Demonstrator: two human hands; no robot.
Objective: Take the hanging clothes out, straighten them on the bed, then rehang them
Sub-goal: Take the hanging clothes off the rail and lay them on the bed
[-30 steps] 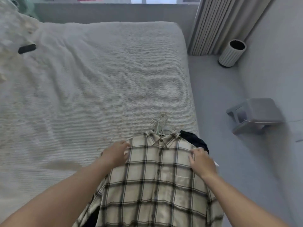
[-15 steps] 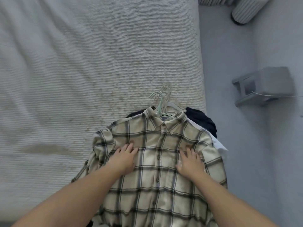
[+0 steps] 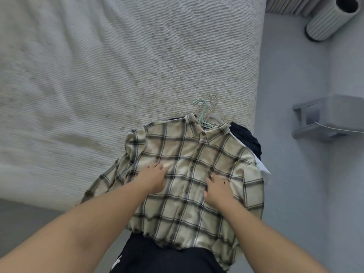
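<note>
A cream plaid shirt (image 3: 197, 154) lies face up at the near right corner of the bed (image 3: 118, 66), its hem hanging over the edge. Mint and white hangers (image 3: 205, 113) stick out of its collar. A black garment (image 3: 246, 138) and a white one (image 3: 263, 170) show beneath its right shoulder. My left hand (image 3: 154, 178) presses flat on the shirt's front left of the button row. My right hand (image 3: 218, 189) presses flat just right of the buttons. Both hands lie with fingers spread, holding nothing.
Grey floor runs along the bed's right side. A grey step stool (image 3: 327, 119) with a thin cord stands there. A ribbed white bin (image 3: 331, 18) sits at the top right by the curtain. Black clothing with white print (image 3: 167, 257) fills the bottom centre.
Both hands slid from the shirt's shoulders down to mid-chest. My view tilted downward, so the shirt's hem and the bed's near edge came into sight.
</note>
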